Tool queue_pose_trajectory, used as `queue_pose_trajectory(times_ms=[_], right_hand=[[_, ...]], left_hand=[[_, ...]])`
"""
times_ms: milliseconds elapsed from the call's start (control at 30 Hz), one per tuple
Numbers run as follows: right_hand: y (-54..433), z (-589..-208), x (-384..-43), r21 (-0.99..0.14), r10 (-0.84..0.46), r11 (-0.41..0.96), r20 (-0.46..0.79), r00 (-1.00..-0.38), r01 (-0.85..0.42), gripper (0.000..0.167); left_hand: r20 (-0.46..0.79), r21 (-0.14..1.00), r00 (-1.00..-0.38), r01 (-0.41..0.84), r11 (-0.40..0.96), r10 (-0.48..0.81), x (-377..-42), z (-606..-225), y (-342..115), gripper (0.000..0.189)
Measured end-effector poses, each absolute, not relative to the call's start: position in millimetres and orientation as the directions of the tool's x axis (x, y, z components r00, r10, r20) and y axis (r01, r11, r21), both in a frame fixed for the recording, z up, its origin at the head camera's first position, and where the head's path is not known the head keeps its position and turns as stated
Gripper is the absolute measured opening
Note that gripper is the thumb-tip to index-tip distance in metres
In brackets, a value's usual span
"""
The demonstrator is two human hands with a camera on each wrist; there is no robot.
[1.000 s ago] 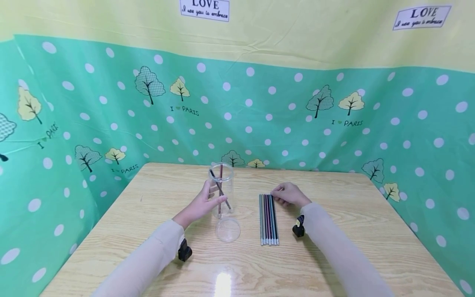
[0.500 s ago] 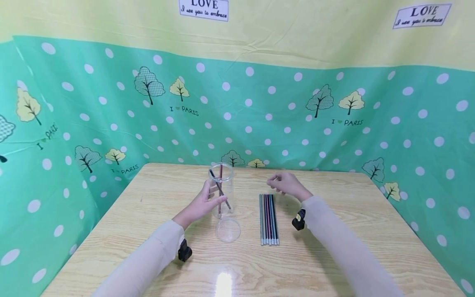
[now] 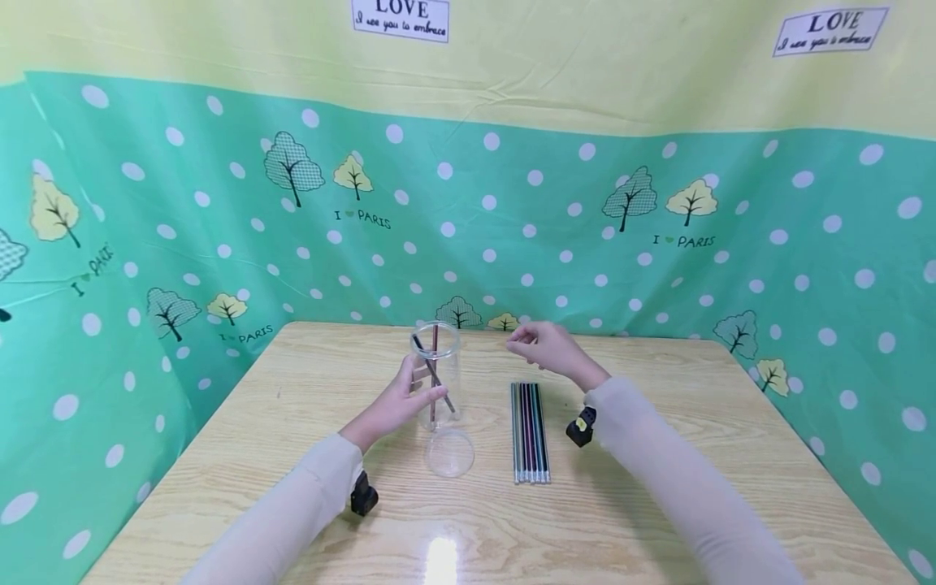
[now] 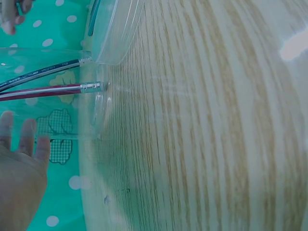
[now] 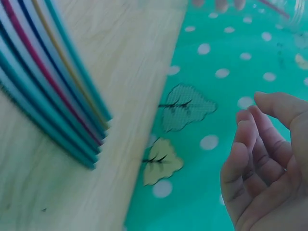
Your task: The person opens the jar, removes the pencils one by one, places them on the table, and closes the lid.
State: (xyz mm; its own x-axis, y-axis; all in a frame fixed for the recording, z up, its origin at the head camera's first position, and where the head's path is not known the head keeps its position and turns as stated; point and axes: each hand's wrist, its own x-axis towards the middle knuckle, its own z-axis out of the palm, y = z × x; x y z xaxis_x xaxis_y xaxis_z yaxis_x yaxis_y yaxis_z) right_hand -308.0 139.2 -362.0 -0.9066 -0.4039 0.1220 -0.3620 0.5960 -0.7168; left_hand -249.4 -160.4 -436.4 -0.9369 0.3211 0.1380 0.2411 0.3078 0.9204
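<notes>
A clear jar (image 3: 453, 375) stands upright with a red pencil (image 4: 48, 92) and a dark pencil (image 4: 43, 73) leaning inside. My left hand (image 3: 391, 408) holds the jar from its left side, fingers behind and thumb in front. My right hand (image 3: 553, 349) is raised beyond the far end of a row of pencils (image 3: 530, 432), right of the jar. In the right wrist view its fingers are loosely bent, the thumb is apart from them, and nothing shows between. The row lies side by side, ferrule ends toward me.
A clear round lid (image 3: 449, 452) lies on the wooden table (image 3: 322, 520) just in front of the jar. Behind the table's far edge hangs a green dotted cloth (image 3: 526, 227) printed with trees. A black wrist camera (image 3: 581, 428) sits below the right sleeve.
My right hand has left the far end of the pencil row, rising and moving away and left toward the jar. The left hand, jar and pencils have stayed put.
</notes>
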Motion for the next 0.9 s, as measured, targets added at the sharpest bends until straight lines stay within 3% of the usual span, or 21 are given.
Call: queue_pose_trajectory(times_ms=[400, 900], right_hand=[[105, -334, -291, -0.633, -0.465, 0.581, 0.258, -0.847, -0.512, 0.017], [71, -320, -272, -0.607, -0.583, 0.458, 0.346, -0.735, -0.649, 0.029]], left_hand=[[0.144, 0.914, -0.936, 0.25, 0.32, 0.321, -249, -434, -160, 0.074], [0.158, 0.917, -0.927, 0.265, 0.298, 0.339, -248, -433, -161, 0.077]])
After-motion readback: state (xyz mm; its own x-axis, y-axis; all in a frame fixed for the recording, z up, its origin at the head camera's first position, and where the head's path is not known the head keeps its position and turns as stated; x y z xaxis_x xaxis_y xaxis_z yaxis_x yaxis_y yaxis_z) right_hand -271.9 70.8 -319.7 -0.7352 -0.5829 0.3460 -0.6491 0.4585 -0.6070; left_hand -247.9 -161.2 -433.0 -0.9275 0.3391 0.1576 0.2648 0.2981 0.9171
